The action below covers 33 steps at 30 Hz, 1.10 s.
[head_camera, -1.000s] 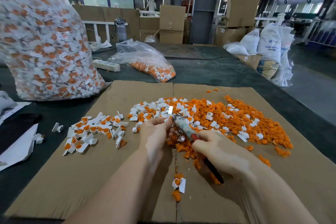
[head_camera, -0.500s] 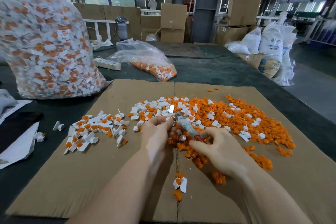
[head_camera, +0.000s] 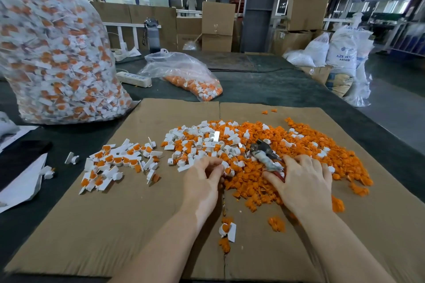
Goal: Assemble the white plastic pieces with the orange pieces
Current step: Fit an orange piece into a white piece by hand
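Left hand (head_camera: 204, 179) sits at the near edge of the mixed heap, fingers curled, pinching a white plastic piece (head_camera: 226, 166) with an orange insert between thumb and fingertips. Right hand (head_camera: 303, 181) lies palm down on the orange pieces (head_camera: 305, 142), fingers spread over the heap; thumb and palm clamp the red handle of a pair of pliers (head_camera: 266, 156), whose metal nose points away from the person. Loose white plastic pieces (head_camera: 202, 138) are mixed into the left part of the heap. Assembled white-and-orange units (head_camera: 115, 163) lie in a separate group to the left, all on the cardboard sheet (head_camera: 115, 225). One more assembled unit (head_camera: 227, 231) lies near the cardboard's centre seam. Large clear bag (head_camera: 50, 53) of finished units stands far left; smaller bag (head_camera: 188, 78) behind.
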Each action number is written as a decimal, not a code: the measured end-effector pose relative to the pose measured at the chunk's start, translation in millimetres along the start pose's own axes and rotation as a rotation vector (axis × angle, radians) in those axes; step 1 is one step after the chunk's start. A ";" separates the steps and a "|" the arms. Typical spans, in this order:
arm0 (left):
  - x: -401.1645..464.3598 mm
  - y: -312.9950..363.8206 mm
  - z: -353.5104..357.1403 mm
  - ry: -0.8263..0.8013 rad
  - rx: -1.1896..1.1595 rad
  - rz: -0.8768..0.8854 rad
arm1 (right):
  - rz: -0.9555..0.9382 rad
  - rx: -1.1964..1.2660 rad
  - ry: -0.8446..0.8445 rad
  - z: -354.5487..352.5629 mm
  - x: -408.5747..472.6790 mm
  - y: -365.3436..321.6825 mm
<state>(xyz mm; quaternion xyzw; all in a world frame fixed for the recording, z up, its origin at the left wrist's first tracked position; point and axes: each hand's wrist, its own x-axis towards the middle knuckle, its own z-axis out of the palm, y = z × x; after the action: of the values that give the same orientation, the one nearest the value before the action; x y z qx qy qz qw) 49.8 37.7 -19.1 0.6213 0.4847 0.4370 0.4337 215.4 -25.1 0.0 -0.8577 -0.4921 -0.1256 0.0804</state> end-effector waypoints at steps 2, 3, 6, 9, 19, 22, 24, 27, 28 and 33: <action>1.2 -0.9 0.2 -0.017 0.011 0.006 | -0.107 0.131 0.121 -1.1 -3.6 -9.3; 1.3 -0.4 0.0 -0.026 0.021 0.018 | -0.199 0.253 0.165 -1.3 -6.8 -16.2; 1.4 -0.3 -2.7 -0.052 0.068 0.087 | -0.452 0.527 0.226 1.0 -19.9 -38.7; -1.1 0.4 -6.8 -0.089 0.057 0.086 | -0.531 0.603 0.276 4.7 -25.1 -47.8; -7.8 -1.1 -7.3 -0.165 0.098 0.162 | -0.418 0.700 0.362 7.1 -26.6 -44.2; -8.6 -1.8 -7.9 -0.161 0.132 0.187 | -0.436 0.711 0.337 6.3 -27.0 -43.6; -8.5 -0.8 -7.9 -0.160 0.158 0.195 | -0.465 0.699 0.311 6.1 -27.5 -44.8; -9.0 -0.2 -6.6 -0.161 0.161 0.200 | -0.484 0.677 0.311 6.2 -26.8 -46.0; -9.6 0.3 -6.3 -0.158 0.163 0.204 | -0.482 0.668 0.313 6.3 -26.4 -46.4; -11.1 1.4 -5.0 -0.128 0.165 0.248 | -0.442 0.718 0.343 7.6 -23.6 -48.7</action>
<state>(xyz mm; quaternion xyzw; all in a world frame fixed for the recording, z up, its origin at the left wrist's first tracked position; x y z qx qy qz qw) 43.6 27.2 -18.0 0.7364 0.4098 0.4057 0.3539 162.9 -18.1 -13.6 -0.6166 -0.6554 -0.1014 0.4242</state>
